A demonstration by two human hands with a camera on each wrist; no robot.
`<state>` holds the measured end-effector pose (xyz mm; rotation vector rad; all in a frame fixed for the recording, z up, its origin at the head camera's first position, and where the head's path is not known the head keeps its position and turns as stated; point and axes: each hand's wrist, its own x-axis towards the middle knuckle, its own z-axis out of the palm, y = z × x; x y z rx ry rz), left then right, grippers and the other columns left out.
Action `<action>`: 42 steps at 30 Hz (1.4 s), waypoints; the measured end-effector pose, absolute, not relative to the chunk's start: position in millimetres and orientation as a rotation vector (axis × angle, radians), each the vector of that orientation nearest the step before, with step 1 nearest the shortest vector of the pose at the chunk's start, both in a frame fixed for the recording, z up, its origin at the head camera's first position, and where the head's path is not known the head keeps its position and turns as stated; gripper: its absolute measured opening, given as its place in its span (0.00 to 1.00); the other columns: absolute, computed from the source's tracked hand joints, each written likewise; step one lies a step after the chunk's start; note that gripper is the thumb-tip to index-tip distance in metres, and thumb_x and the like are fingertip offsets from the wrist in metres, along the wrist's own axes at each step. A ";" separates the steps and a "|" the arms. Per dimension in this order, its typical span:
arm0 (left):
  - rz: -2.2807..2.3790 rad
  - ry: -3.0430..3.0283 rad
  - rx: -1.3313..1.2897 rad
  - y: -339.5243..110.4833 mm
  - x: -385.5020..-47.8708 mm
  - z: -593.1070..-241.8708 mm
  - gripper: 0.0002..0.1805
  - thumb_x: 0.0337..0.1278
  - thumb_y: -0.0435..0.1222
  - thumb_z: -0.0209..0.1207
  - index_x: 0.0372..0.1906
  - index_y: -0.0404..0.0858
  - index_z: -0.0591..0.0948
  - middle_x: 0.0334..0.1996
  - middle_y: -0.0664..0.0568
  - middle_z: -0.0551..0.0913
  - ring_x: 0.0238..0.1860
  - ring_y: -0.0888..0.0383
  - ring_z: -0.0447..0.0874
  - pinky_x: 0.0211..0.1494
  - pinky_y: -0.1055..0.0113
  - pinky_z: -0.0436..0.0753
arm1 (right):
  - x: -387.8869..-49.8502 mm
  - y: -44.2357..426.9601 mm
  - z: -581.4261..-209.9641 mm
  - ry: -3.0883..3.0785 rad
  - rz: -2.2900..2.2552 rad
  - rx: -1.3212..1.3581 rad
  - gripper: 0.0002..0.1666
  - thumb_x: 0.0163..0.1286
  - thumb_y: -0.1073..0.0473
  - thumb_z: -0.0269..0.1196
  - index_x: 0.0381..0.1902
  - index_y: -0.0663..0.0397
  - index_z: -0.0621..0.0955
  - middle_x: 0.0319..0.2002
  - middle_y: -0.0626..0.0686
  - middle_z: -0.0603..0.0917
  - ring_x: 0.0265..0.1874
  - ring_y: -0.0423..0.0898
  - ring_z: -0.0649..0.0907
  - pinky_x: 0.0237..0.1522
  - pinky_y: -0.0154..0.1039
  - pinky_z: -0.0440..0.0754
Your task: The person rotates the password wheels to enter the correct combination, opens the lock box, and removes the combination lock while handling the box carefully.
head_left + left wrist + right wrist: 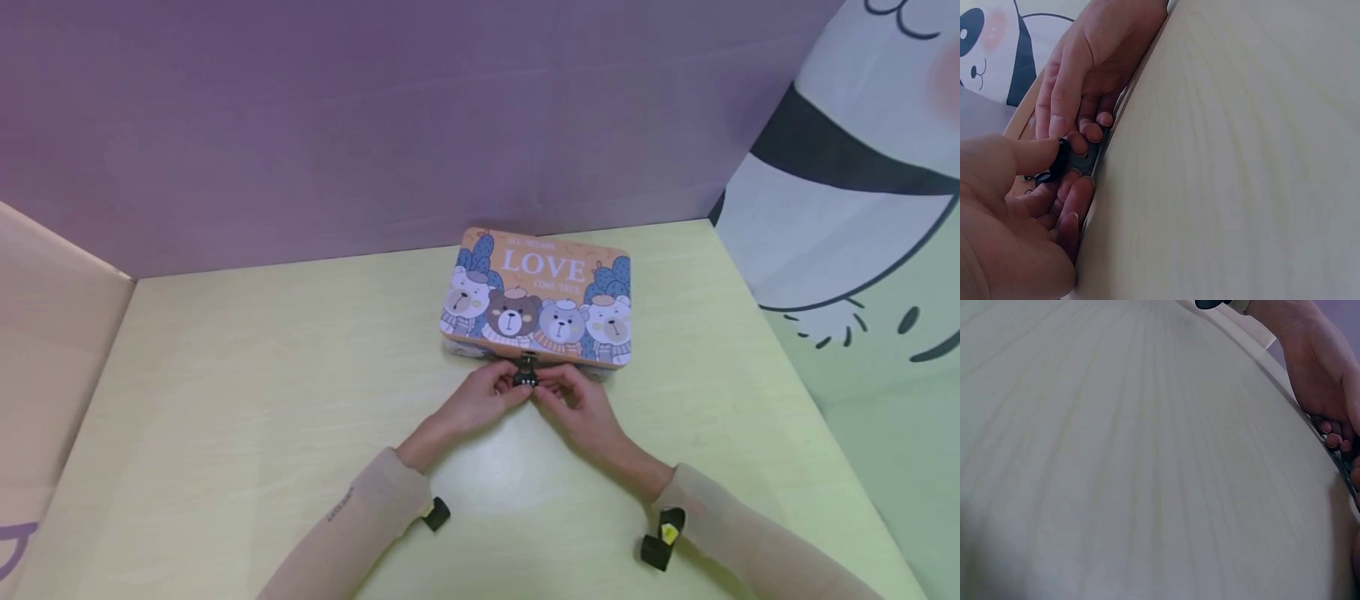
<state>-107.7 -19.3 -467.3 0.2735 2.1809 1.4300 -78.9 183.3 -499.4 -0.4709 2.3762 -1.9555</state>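
Note:
A tin box [536, 296] with bears and the word LOVE on its lid lies closed on the table. At the middle of its front edge hangs a small black combination padlock [527, 379], by the metal latch [528, 358]. My left hand [476, 404] pinches the padlock from the left. From the other side, my right hand [585, 412] holds it between thumb and fingers. In the left wrist view the fingers of both hands partly hide the black padlock [1055, 167]. The right wrist view catches my left hand [1322, 375] at its upper right; the padlock is mostly hidden there.
The pale wooden table [262, 400] spreads around the box. Behind it stands a purple wall panel [375, 125], close to the box's back edge. A panda-printed panel [847, 242] borders the right side. Black wrist devices [437, 514] sit at both sleeves.

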 end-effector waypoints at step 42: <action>1.465 2.163 0.270 -18.5 -108.0 -466.2 0.13 0.70 0.41 0.62 0.52 0.38 0.81 0.41 0.49 0.79 0.42 0.55 0.75 0.47 0.63 0.77 | -79.5 183.2 -501.6 2.374 -1.960 -0.455 0.15 0.68 0.76 0.64 0.52 0.68 0.80 0.43 0.61 0.85 0.41 0.37 0.83 0.47 0.31 0.84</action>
